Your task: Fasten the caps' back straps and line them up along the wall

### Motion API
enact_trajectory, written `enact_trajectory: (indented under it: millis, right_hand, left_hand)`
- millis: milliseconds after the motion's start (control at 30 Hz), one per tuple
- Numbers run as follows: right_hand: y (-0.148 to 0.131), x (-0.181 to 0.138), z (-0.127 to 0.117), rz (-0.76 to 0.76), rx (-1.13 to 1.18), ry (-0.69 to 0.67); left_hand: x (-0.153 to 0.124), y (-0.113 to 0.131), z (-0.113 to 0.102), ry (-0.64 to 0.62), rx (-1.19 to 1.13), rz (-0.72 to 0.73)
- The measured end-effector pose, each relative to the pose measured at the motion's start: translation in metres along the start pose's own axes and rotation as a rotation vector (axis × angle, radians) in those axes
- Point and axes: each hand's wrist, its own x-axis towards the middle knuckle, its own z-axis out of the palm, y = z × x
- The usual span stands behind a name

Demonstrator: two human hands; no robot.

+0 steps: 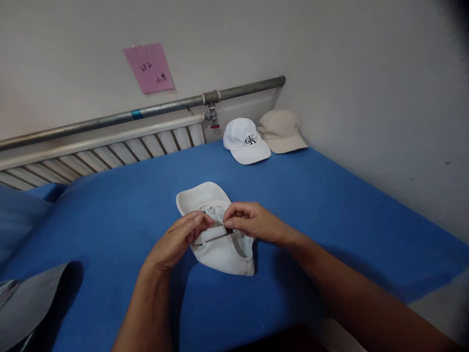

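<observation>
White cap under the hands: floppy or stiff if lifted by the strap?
The white cap would probably sag: its crown lies collapsed on the blue cloth. The brim keeps its curve, so likely stiffer. Looks light; both hands, left hand and right hand, pinch only the strap.

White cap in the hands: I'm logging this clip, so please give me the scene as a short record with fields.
held item: white fabric baseball cap, upside down on the blue cloth surface
left hand: fingers pinch the cap's rear strap
right hand: fingers pinch the same strap from the other side
far corner: white cap with black letters beside a beige cap
wall: pink paper note above a grey metal pipe
lower left: grey brim, partly cut off
</observation>
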Motion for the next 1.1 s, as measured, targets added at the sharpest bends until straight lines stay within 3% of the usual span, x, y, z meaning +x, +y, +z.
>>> enact_trajectory:
  millis: [200, 433, 567, 833, 1100]
  right_hand:
    - [0.001, 0.0, 0.004, -0.031, -0.046, 0.024]
    - [0.003, 0.0, 0.008, -0.041, -0.019, 0.041]
    - [-0.002, -0.002, 0.004, 0.016, -0.043, -0.029]
    - [-0.004, -0.003, 0.0, 0.126, -0.143, -0.191]
    - [-0.003, -0.004, 0.007, 0.071, -0.135, -0.173]
  left_hand:
    - [0.001, -0.004, 0.001, -0.051, -0.037, -0.011]
    - [0.003, -0.002, 0.015, -0.135, 0.024, -0.133]
    - [0.001, 0.0, 0.015, -0.168, 0.082, -0.165]
    - [-0.002, -0.003, 0.012, -0.13, 0.009, -0.174]
    - [0.0, -0.006, 0.011, -0.118, -0.079, -0.163]
